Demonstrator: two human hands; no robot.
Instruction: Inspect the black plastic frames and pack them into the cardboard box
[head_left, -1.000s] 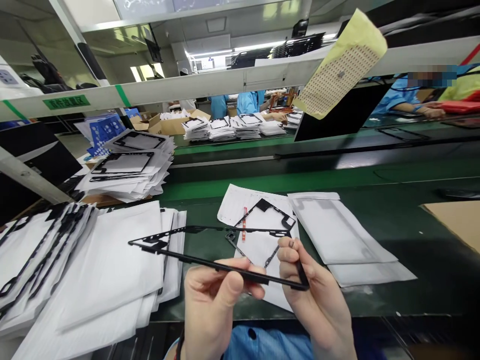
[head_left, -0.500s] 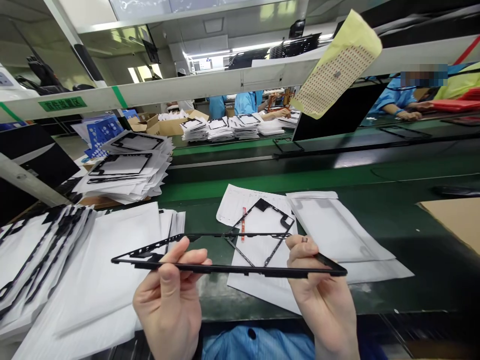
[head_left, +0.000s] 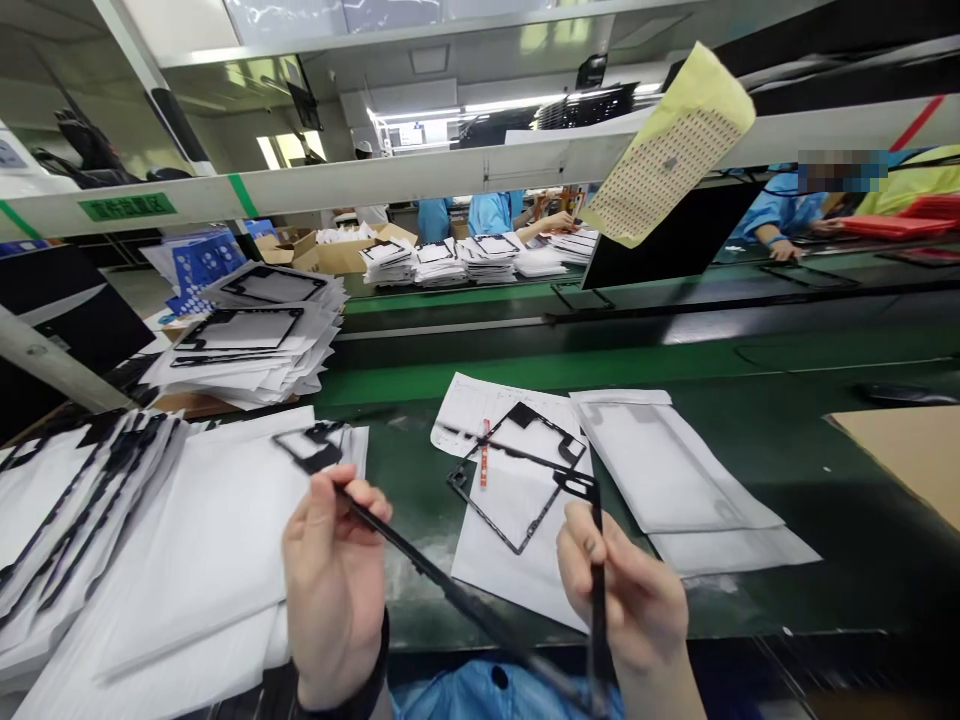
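A thin black rectangular frame (head_left: 442, 580) with cut-out corners is held up between both hands, tilted, its near corner blurred and low. My left hand (head_left: 334, 580) pinches it near the left corner. My right hand (head_left: 622, 590) has its fingers closed round the right side bar. Beyond the hands, a second black frame (head_left: 486, 520) lies flat on white paper (head_left: 517, 570) on the dark green bench. A red-and-white strip (head_left: 484, 455) lies across that frame's left part.
White sleeves (head_left: 675, 460) lie right of the flat frame. Stacked sleeves with black frames (head_left: 247, 330) stand at the left, with more sleeves (head_left: 217, 540) in front. Cardboard (head_left: 900, 470) is at the right. A yellow sheet (head_left: 671, 150) hangs from the rail (head_left: 420, 170). Co-workers sit across the bench.
The held frame has turned from nearly level to steeply tilted, its near corner swinging down toward my body. My left hand has risen slightly and the right hand's grip has shifted along the side.
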